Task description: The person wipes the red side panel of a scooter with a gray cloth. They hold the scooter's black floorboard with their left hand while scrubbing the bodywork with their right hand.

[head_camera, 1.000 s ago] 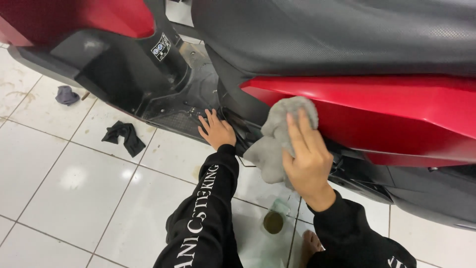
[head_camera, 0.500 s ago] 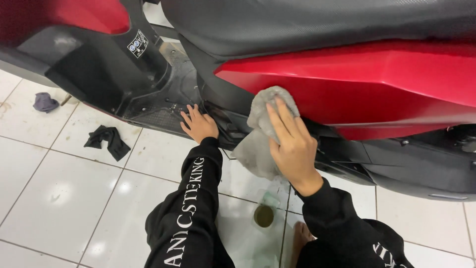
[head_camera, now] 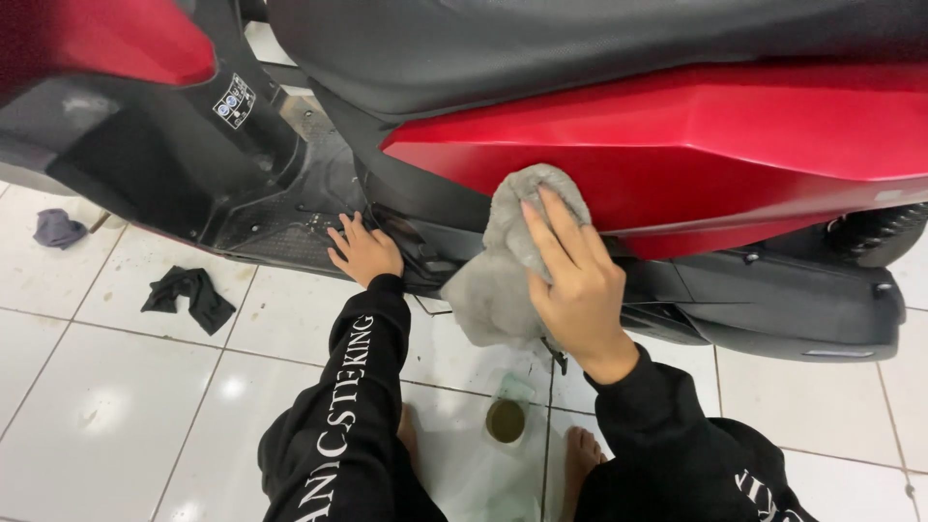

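A red and black scooter (head_camera: 696,145) stands across the top of the head view. My right hand (head_camera: 572,275) presses a grey cloth (head_camera: 503,261) flat against the lower edge of the red side panel; the cloth hangs down below my palm. My left hand (head_camera: 362,249) rests with fingers spread on the black footboard edge (head_camera: 290,227), holding nothing. Both arms wear black sleeves with white lettering.
A black rag (head_camera: 188,295) and a grey rag (head_camera: 56,229) lie on the white tiled floor at the left. A small round brownish tin (head_camera: 505,420) sits on the floor between my bare feet. The black lower body panel (head_camera: 793,300) juts out at the right.
My right hand with the cloth has slid slightly along the red panel's lower edge. The view has shifted, and my left hand has stayed on the footboard.
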